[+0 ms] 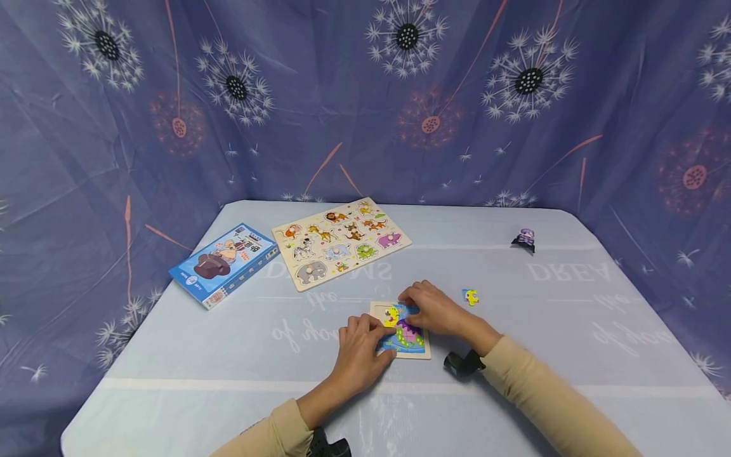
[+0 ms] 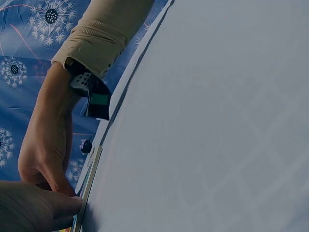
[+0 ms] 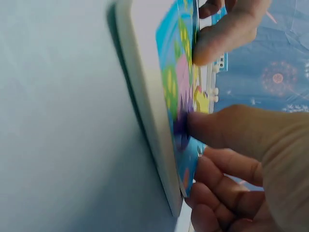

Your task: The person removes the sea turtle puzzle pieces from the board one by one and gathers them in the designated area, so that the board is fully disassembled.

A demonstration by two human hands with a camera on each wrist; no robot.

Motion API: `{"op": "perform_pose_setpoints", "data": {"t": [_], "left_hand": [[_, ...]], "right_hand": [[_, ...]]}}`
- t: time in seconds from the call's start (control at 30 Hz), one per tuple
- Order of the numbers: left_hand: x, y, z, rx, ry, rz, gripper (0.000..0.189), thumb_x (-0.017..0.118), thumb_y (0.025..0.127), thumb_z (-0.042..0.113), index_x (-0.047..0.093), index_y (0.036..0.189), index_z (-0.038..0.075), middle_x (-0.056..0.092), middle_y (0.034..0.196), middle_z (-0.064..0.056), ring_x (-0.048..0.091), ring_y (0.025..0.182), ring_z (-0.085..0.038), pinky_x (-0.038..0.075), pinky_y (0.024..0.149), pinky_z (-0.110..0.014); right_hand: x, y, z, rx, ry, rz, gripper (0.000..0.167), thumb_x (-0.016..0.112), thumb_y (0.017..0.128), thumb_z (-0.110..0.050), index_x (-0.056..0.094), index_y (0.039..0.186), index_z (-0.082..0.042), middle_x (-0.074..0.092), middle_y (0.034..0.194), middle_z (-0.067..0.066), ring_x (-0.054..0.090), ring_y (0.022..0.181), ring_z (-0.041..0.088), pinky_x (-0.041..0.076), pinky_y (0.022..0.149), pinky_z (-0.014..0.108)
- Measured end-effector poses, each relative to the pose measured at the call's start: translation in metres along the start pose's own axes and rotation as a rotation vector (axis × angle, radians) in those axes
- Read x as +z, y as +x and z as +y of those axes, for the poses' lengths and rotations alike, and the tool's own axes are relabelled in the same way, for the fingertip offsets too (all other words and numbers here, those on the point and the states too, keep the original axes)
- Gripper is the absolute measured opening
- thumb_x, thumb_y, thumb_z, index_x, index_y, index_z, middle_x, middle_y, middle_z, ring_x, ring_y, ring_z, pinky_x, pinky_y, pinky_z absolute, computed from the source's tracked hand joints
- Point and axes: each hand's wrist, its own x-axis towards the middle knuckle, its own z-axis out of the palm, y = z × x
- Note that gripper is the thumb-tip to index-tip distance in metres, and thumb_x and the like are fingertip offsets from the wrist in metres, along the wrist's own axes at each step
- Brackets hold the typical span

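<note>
A small jigsaw puzzle (image 1: 411, 347) in a pale wooden frame lies flat near the middle of the table. Its picture is blue, green, purple and yellow. My left hand (image 1: 358, 355) holds its left side, thumb at the near edge and a fingertip on the picture. From the far right, my right hand (image 1: 436, 309) pinches a blue puzzle piece (image 3: 186, 166) at the puzzle's edge, its thumb on the purple part; the piece's far side is hidden. One loose yellow-and-blue puzzle piece (image 1: 471, 297) lies to the right of that hand.
A wooden animal peg board (image 1: 337, 244) lies farther back, left of centre. Beside it is a blue box (image 1: 225, 263) with printed pictures. A small purple-and-black object (image 1: 525, 239) sits at the back right. Behind the table (image 1: 228, 393) hangs a dandelion-patterned curtain (image 1: 320, 95).
</note>
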Motion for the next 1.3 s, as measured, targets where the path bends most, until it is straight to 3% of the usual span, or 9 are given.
{"op": "perform_pose_setpoints", "data": {"t": [0.4,0.6,0.93,1.3], "left_hand": [[-0.0004,-0.0005,0.0001,0.004,0.007,0.009,0.034,0.072,0.077,0.023,0.071,0.110,0.015,0.051,0.102,0.002,0.039,0.098,-0.018,0.026,0.078,-0.036],[-0.0007,-0.0006,0.0002,0.005,0.004,0.009,0.034,0.072,0.077,0.024,0.071,0.110,0.015,0.051,0.102,0.002,0.039,0.099,-0.018,0.026,0.079,-0.037],[-0.0011,-0.0005,0.0002,0.003,0.000,0.006,0.034,0.072,0.077,0.024,0.071,0.110,0.015,0.051,0.103,0.001,0.039,0.099,-0.019,0.027,0.080,-0.038],[-0.0004,-0.0004,-0.0003,0.003,0.000,0.003,0.034,0.072,0.077,0.024,0.071,0.110,0.016,0.051,0.102,0.001,0.039,0.098,-0.019,0.027,0.080,-0.039]], "right_hand": [[0.0045,-0.0070,-0.0026,-0.001,-0.019,0.090,0.028,0.075,0.078,-0.019,0.069,0.104,-0.012,0.054,0.089,-0.001,0.041,0.085,0.014,0.034,0.076,0.031],[0.0057,-0.0067,-0.0025,0.020,-0.034,0.081,0.029,0.074,0.078,-0.020,0.069,0.105,-0.014,0.057,0.086,-0.002,0.041,0.082,0.014,0.033,0.076,0.032],[0.0038,-0.0074,-0.0056,0.028,-0.024,0.080,0.029,0.074,0.078,-0.018,0.064,0.105,-0.017,0.062,0.089,0.000,0.050,0.089,0.018,0.038,0.081,0.040],[0.0040,-0.0041,-0.0042,0.018,-0.037,0.059,0.030,0.075,0.078,-0.022,0.068,0.107,-0.018,0.062,0.090,-0.003,0.050,0.088,0.015,0.033,0.076,0.034]]}}
